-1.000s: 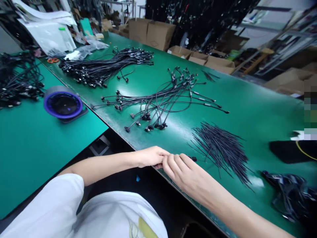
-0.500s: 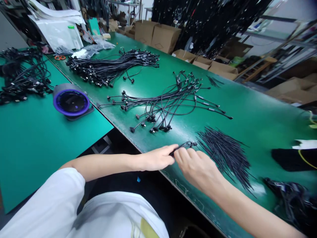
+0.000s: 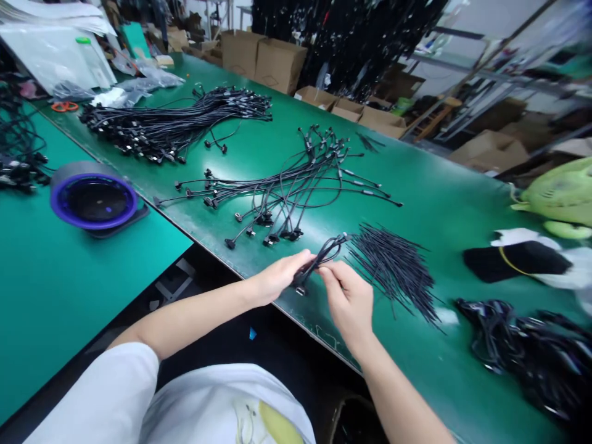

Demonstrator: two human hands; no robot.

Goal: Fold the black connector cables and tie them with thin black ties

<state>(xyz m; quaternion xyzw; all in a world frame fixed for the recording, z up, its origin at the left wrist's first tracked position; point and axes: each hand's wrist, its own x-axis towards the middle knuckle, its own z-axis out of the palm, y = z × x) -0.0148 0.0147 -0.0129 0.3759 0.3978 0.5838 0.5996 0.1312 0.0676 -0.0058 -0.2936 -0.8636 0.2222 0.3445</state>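
Observation:
Above the table's near edge, a black cable (image 3: 329,250) is folded into a looped bundle, with a metal-tipped plug hanging at its lower end. My left hand (image 3: 277,279) is closed around the left part of this bundle. From the right, my right hand (image 3: 350,299) pinches against the bundle's side; whether a thin tie is also between its fingertips cannot be made out. Just beyond my right hand lies a pile of thin black ties (image 3: 393,265). Loose black cables (image 3: 277,182) with plugs spread out ahead of both hands.
A large cable bundle (image 3: 185,120) lies farther back, near orange scissors (image 3: 65,106). A purple-ringed round device (image 3: 95,200) stands on the left table. Coiled cables (image 3: 518,351) and a black item with a yellow band (image 3: 527,259) are at right. Cardboard boxes (image 3: 280,65) line the far edge.
My right hand has turned from a knuckles-up fist to a pinch beside the cable. More of the looped bundle and its plug show now. The view has shifted to the right.

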